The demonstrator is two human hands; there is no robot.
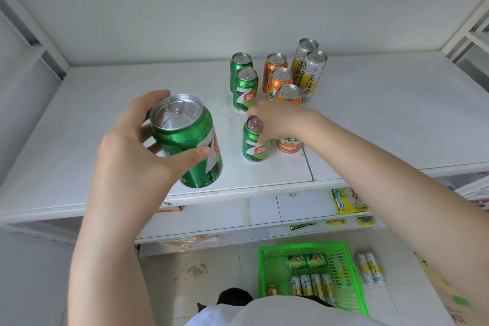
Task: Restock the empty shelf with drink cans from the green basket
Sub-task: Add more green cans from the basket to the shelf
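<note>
Left hand (pixel 148 140) grasping a green can (pixel 189 140) above the shelf (pixel 105 127); right hand (pixel 275 120) gripping another green can (pixel 255 144) standing on it. Best set upright, aligned behind the green row, label forward. Basket (pixel 264 272) below.

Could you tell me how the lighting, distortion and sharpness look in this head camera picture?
Head view: soft, even light with faint shadows on the white shelf; wide-angle bending curves the shelf edge and side frames; mild glare on the lid of the green can in the left hand; the right hand is slightly motion-blurred over the front green can; the green basket is softer.
</note>
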